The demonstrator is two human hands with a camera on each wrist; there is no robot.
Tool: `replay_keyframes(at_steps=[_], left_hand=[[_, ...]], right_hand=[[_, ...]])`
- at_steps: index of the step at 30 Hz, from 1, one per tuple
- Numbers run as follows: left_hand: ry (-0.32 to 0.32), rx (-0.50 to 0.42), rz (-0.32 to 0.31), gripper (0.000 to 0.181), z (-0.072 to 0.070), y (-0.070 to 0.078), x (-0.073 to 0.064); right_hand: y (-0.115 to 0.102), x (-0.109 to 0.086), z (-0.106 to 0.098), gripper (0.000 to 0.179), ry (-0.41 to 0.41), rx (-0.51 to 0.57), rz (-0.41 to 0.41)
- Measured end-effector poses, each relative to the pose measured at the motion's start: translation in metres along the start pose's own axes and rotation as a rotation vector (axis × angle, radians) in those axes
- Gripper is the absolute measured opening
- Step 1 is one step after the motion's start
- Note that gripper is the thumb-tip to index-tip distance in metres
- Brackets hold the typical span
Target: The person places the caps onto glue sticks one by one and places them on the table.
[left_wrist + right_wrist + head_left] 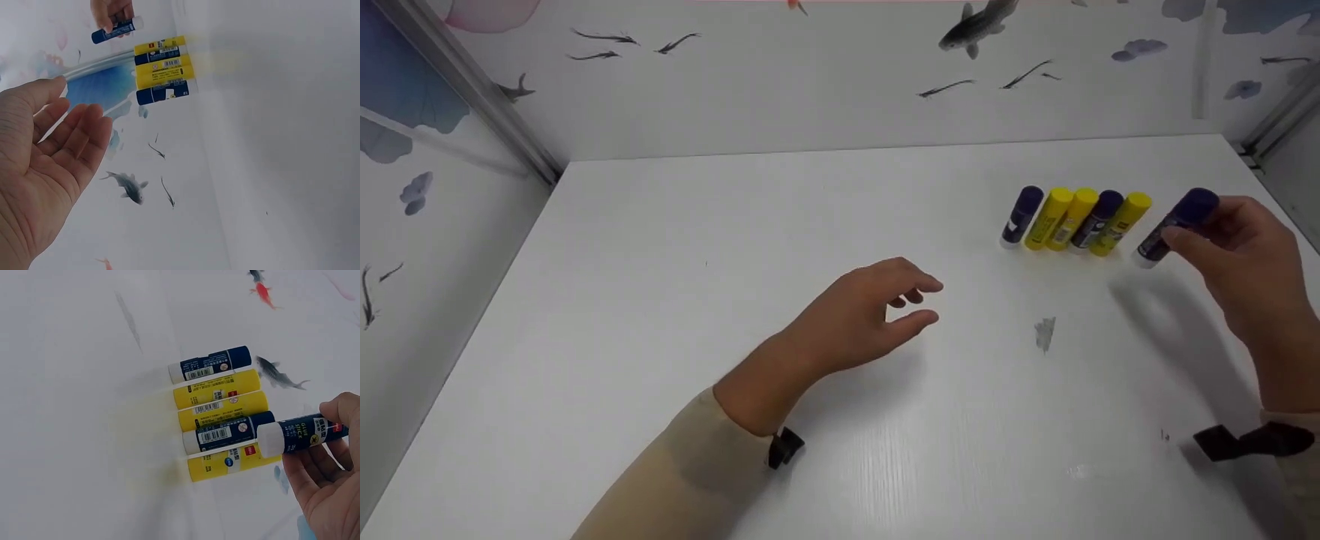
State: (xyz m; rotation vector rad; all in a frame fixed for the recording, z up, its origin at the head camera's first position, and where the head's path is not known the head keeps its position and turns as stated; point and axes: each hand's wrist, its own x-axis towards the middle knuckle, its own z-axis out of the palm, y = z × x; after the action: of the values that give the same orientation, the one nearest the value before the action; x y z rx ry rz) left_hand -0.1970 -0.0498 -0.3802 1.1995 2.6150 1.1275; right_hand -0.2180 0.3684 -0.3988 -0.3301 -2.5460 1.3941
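Note:
My right hand (1252,255) pinches a dark blue glue stick (1176,225) between thumb and fingers, its white base pointing down. In the right wrist view the label on this glue stick (304,434) reads "GLUE STICK". To its left, a row of several upright glue sticks stands on the table: a dark blue one (1021,217) at the left end, two yellow ones, another dark blue one (1097,220), and a yellow one (1121,223) at the right end. My left hand (870,311) hovers over the table's middle with relaxed fingers, holding nothing.
The white table (660,300) meets a back panel (810,90) printed with fish, and a side panel (405,247) stands at the left. A grey smudge (1044,334) marks the tabletop in front of the row. Black straps (786,448) hang at both wrists.

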Motion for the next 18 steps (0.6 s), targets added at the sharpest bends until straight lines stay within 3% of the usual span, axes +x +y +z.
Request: replay_keyframes(at_steps=[5, 12, 18], left_hand=[[-0.014, 0.007, 0.010, 0.032, 0.004, 0.002, 0.004], [-0.024, -0.001, 0.051, 0.032, 0.011, 0.004, 0.009], [-0.057, -0.005, 0.034, 0.033, 0.013, 0.010, 0.012]], right_hand=[[0.009, 0.011, 0.002, 0.024, 0.030, -0.029, 0.033], [0.017, 0.023, 0.011, 0.027, -0.010, -0.052, 0.035], [0.022, 0.031, 0.014, 0.028, -0.021, -0.093, 0.082]])
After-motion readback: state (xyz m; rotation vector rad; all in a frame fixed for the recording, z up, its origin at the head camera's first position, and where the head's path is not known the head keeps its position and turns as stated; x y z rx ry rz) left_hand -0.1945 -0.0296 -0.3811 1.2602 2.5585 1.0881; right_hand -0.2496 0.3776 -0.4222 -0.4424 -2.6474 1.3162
